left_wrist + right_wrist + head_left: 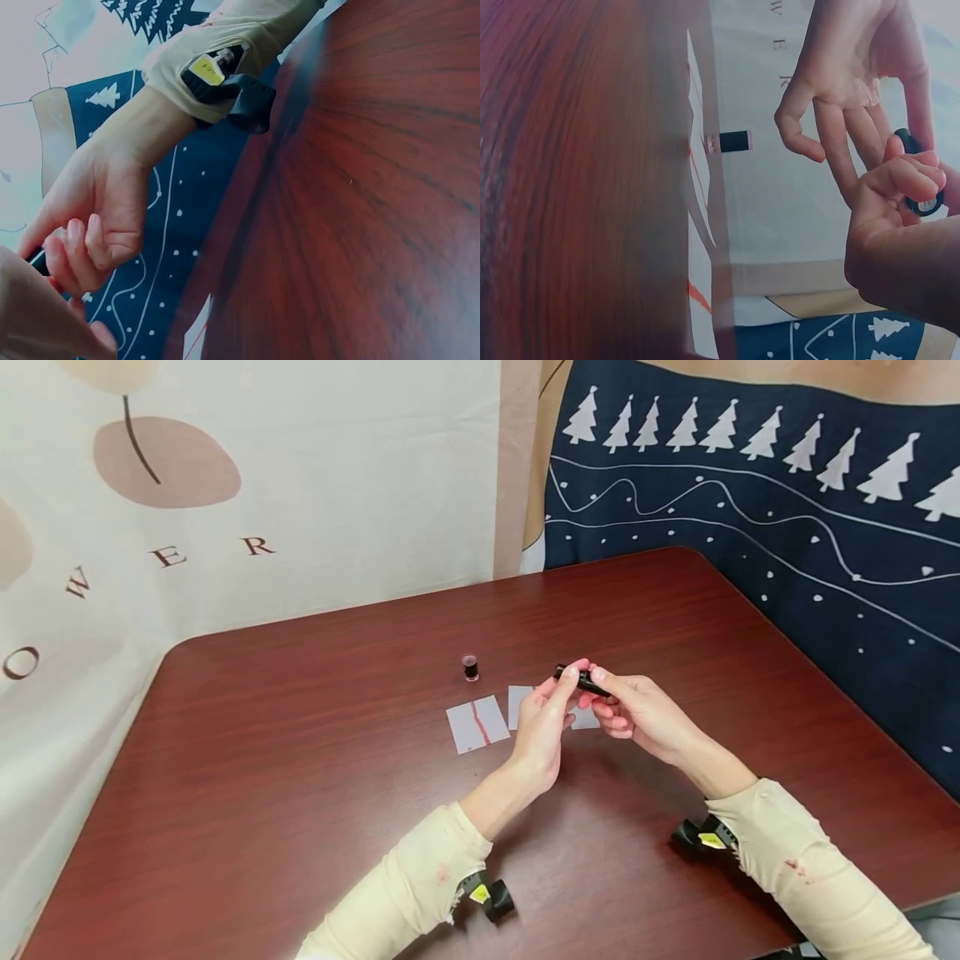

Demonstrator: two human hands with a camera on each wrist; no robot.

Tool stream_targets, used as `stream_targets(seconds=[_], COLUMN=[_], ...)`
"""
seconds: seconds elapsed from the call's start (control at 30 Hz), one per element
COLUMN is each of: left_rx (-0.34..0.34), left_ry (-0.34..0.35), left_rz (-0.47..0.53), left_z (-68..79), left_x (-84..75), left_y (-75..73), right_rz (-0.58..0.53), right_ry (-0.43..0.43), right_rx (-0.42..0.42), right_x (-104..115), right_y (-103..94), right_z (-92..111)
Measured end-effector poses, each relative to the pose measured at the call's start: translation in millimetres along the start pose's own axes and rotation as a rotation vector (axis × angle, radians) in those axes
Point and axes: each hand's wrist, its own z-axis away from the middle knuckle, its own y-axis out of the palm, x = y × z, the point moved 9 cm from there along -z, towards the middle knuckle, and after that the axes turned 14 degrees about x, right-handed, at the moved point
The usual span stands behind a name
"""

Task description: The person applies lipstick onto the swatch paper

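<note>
Both hands meet over the table around a short black lipstick tube (592, 683), held slanting above the paper pieces. My left hand (538, 727) pinches its left end between thumb and fingers. At the other end, my right hand (645, 710) grips the tube with thumb and index finger, its remaining fingers curled below. A round label shows on the tube's end (928, 205) in the right wrist view. Under the hands lie a white paper with a red line (462, 727), a second paper (519, 703) and a third paper (585, 718), the latter two partly hidden.
A small clear container with a dark middle (470, 668) stands upright behind the papers. The dark red wooden table (300, 760) meets a pale printed curtain (337, 485) at the back and a navy tree-patterned cloth (750, 510) on the right.
</note>
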Motion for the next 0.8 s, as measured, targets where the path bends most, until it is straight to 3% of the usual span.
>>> stream_targets(seconds=[0.23, 0.37, 0.57, 0.67, 0.8], left_rx=[0.102, 0.109, 0.044, -0.011, -0.083], left_ry=[-0.083, -0.027, 0.113, 0.119, 0.078], left_rz=[-0.168, -0.323, -0.521, -0.581, -0.617], left_z=[7.3, 6.1, 6.8, 7.0, 6.8], left_x=[-15.0, -48.3, -107.5, -122.6, -129.3], left_y=[-8.2, -26.5, -67.2, -90.7, -120.1], right_rz=[-0.051, -0.045, 0.048, 0.18, 0.308], right_ry=[-0.058, -0.057, -0.005, 0.041, 0.097], right_rx=[0.016, 0.009, -0.007, -0.023, -0.04], right_x=[7, 12, 9, 6, 2], right_y=[7.5, 8.2, 4.4, 2.0, -0.8], right_z=[-7, -9, -12, -13, -12])
